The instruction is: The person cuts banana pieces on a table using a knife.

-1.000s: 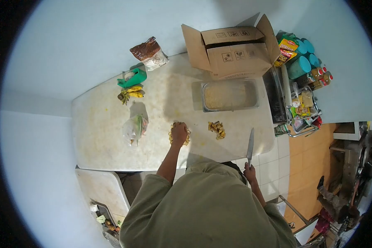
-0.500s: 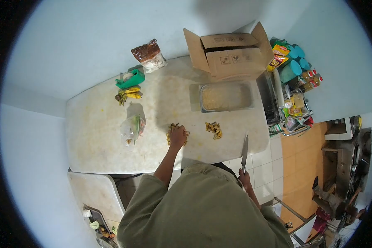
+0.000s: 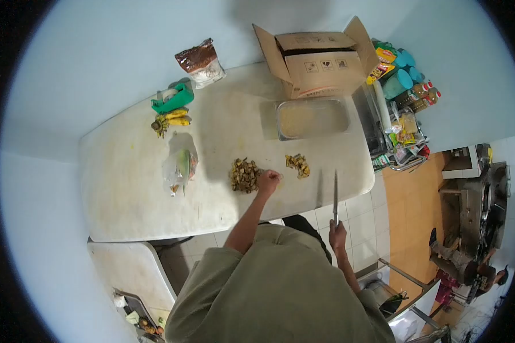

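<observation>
Just right of a larger pile of chopped brown-and-yellow pieces (image 3: 245,175) is my left hand (image 3: 269,182), low over the white table. Its fingers look curled together, and what they hold, if anything, is too small to make out. A smaller pile of similar yellowish pieces (image 3: 298,165) lies to the right of that hand. My right hand (image 3: 337,233) is wrapped round the handle of a long kitchen knife (image 3: 336,194). The blade points away from me, over the table's front edge.
A clear rectangular container (image 3: 313,119) stands at the back, before an open cardboard box (image 3: 324,71). To the left are a plastic bag (image 3: 180,167), bananas (image 3: 175,118), a green tape dispenser (image 3: 173,98) and a brown-and-white packet (image 3: 202,64). Another person (image 3: 463,266) is far right.
My left hand has come off the larger pile and moved right, toward the smaller one. My right hand has raised the knife slightly and turned it more upright in view. The view has shifted a little.
</observation>
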`<action>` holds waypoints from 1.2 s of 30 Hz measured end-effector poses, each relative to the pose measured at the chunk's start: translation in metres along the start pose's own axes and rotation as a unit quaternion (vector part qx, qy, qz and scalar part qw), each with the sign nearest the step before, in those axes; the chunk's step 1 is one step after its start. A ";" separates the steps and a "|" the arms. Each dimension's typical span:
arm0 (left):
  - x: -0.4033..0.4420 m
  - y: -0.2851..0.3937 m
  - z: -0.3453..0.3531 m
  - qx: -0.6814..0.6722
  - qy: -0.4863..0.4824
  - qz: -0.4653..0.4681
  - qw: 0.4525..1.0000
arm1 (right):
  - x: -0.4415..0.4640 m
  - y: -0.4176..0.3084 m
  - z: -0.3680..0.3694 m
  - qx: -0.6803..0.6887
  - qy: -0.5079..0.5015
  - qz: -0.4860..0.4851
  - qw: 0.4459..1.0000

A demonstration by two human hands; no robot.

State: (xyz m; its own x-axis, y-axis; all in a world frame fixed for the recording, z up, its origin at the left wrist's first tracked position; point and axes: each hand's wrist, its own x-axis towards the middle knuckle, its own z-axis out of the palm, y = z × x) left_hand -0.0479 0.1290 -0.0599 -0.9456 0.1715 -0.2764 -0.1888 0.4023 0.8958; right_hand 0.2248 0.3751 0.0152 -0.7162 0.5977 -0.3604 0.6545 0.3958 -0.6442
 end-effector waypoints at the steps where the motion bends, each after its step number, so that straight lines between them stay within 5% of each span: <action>1: -0.002 0.001 0.005 0.022 0.002 -0.010 1.000 | -0.003 -0.021 0.004 -0.022 0.003 -0.026 0.999; 2: -0.010 -0.005 0.005 0.046 0.003 -0.029 0.998 | -0.002 -0.019 0.019 -0.047 0.008 -0.106 0.993; 5: -0.014 -0.026 0.005 0.062 0.023 0.000 0.998 | -0.027 -0.075 0.027 -0.031 -0.097 -0.072 0.992; 10: -0.041 -0.016 -0.002 0.049 -0.009 0.014 0.999 | -0.049 -0.100 0.045 -0.082 -0.134 -0.076 0.985; 16: -0.019 -0.013 -0.017 0.102 -0.063 0.045 0.992 | -0.045 -0.104 0.058 -0.110 -0.140 -0.085 0.980; 25: -0.024 -0.018 -0.022 0.049 0.010 0.162 0.986 | -0.056 -0.109 0.094 -0.089 -0.128 -0.066 0.986; 36: -0.028 0.004 -0.032 0.107 -0.012 0.118 0.987 | -0.059 -0.124 0.101 -0.157 -0.132 -0.057 0.977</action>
State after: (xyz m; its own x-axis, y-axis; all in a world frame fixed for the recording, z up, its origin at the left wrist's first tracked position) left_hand -0.0308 0.0976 -0.0375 -0.9498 0.3027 -0.0787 0.0986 0.5287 0.8431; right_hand 0.1618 0.2202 0.0480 -0.7996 0.3523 -0.4863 0.5785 0.6690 -0.4666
